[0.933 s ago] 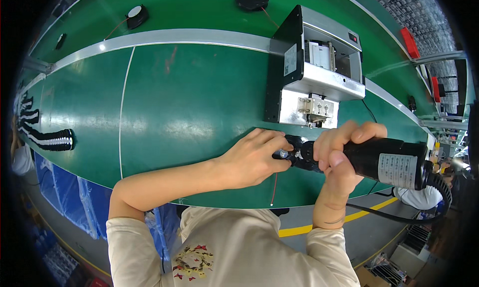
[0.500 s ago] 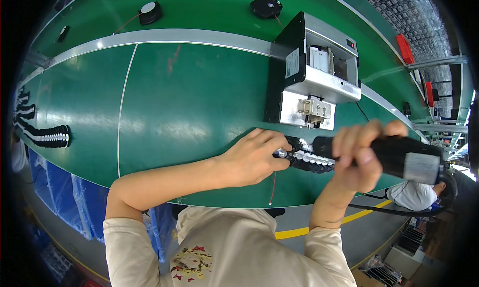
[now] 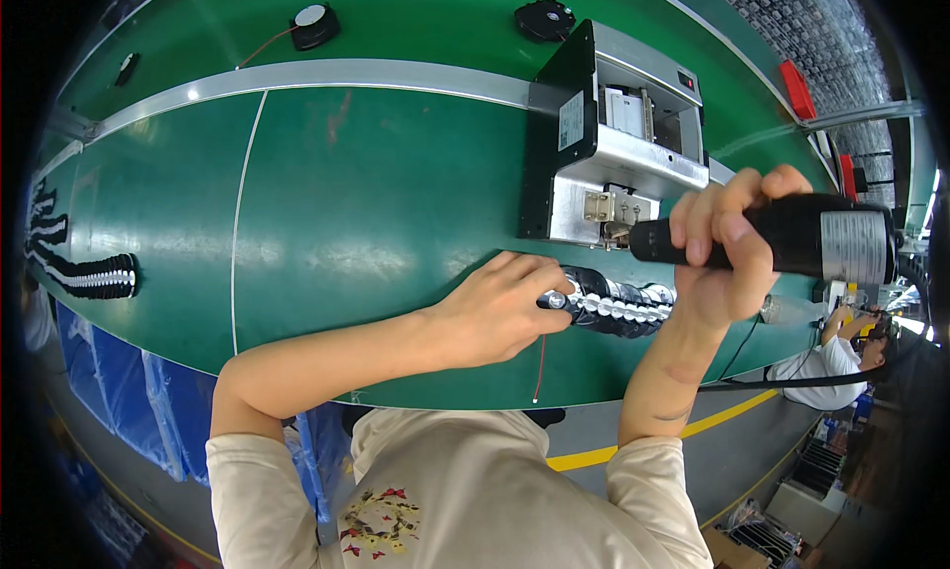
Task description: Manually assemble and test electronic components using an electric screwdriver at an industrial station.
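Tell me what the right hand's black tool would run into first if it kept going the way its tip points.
The right hand holds the black power tool with its tip aimed left. The first thing in that line looks like the lower front of the grey metal machine, by its small fittings. Depth is unclear, so the tip may pass just in front.

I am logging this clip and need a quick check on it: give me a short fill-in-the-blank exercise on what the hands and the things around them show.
1. The right hand is wrapped around a black ____ screwdriver with a cable.
2. The left hand steadies a row of stacked black parts lying on the ____ belt.
3. A thin ____ wire hangs below the left hand.
4. Behind the parts stands a black and ____ machine box.

Missing words: electric; green; red; silver
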`<control>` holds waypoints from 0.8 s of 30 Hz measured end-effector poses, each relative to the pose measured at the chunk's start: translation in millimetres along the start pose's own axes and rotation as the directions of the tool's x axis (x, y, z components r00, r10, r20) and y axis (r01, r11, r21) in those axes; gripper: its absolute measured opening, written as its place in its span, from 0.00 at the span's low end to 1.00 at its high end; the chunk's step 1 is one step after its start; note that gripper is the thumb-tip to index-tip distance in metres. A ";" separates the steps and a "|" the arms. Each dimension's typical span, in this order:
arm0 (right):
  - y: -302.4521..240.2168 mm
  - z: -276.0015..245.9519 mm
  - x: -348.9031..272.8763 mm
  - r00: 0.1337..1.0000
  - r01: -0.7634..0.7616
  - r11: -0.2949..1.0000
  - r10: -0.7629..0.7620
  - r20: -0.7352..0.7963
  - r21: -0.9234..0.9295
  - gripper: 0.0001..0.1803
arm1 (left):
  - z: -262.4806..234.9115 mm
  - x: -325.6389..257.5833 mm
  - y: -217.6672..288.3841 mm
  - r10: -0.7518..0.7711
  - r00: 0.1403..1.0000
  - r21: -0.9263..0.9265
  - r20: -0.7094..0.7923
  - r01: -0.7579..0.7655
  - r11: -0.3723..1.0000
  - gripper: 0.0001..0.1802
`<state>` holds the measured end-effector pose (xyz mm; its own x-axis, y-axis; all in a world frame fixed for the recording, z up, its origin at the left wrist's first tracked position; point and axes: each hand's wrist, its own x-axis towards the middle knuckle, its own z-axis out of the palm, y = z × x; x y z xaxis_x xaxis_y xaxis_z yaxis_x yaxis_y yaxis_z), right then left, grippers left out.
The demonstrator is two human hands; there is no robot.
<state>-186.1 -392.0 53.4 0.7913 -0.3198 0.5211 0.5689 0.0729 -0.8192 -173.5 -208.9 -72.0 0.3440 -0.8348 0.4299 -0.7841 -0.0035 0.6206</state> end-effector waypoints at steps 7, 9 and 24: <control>-8.9 3.3 -51.4 0.999 -0.027 0.999 0.028 -0.015 0.044 0.25 | 1.1 0.3 -1.2 0.018 1.000 0.013 -0.015 -0.018 1.000 0.12; -9.2 3.1 -59.9 0.998 -0.061 0.997 0.061 -0.008 0.044 0.24 | 1.9 0.1 -1.4 0.015 1.000 0.004 -0.026 -0.014 1.000 0.12; -3.0 -2.1 -81.8 0.988 -0.090 0.995 0.093 0.123 -0.033 0.22 | -2.6 0.8 0.6 0.005 1.000 -0.010 0.017 -0.005 1.000 0.17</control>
<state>-253.1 -368.0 12.8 0.8625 -0.1930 0.4678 0.4877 0.0703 -0.8702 -172.3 -208.1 -69.6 0.3317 -0.8438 0.4218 -0.7806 0.0056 0.6250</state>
